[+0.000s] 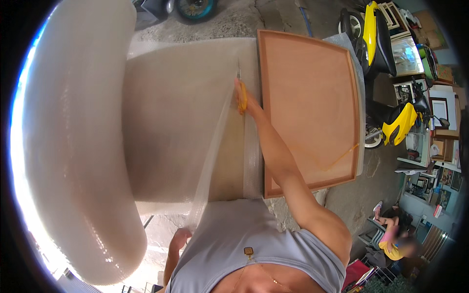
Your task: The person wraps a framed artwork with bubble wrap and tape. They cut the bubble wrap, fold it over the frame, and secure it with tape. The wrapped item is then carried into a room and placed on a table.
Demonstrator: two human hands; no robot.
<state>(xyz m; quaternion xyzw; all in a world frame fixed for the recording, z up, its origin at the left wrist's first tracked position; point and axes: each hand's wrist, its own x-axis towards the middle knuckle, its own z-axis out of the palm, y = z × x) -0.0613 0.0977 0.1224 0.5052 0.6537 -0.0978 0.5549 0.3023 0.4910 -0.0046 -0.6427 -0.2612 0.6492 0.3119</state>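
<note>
My right hand [248, 101] is closed round yellow-handled scissors [242, 97], their blades pointing toward the table's far side. They are in a sheet of clear bubble wrap [176, 117] spread over the table. A slit runs from the scissors back toward my body, and the wrap left of it rises in a slanting fold. My left hand [181, 238] is low beside my shirt, closed at the near end of that raised edge; its fingertips are partly hidden. Right of the scissors lies a large shallow wooden frame [309, 184] with a brown panel, resting on more bubble wrap.
A thick roll of bubble wrap [73, 136] stands along the left. Yellow motorbikes [399, 124] are parked beyond the frame on the right, before shelves with picture frames [439, 110]. A person in yellow [391, 250] sits at lower right. Another motorbike's wheel [195, 7] shows at the top.
</note>
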